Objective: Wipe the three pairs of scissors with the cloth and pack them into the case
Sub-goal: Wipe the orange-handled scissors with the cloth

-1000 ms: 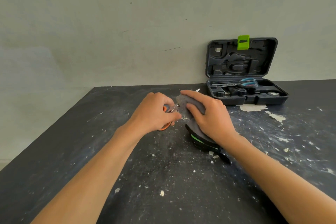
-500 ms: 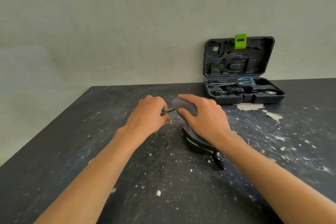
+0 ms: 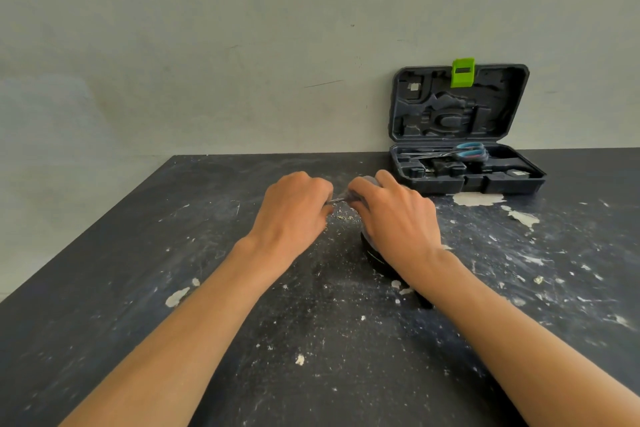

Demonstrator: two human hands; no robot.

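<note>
My left hand grips a pair of scissors; its handles are hidden inside my fist and only a short stretch of metal blade shows. My right hand holds the grey cloth wrapped over the blade tips. Under my right wrist lies another pair of scissors with black handles, on the table. A third pair with blue handles lies in the open dark case at the back right.
The black table is speckled with white paint flecks and crumbs. The case lid with a green latch leans against the grey wall. The table's left edge runs diagonally at the left.
The orange handle seen a second ago is now hidden in my left fist. Both hands have stayed close together, the cloth working along the blade.
</note>
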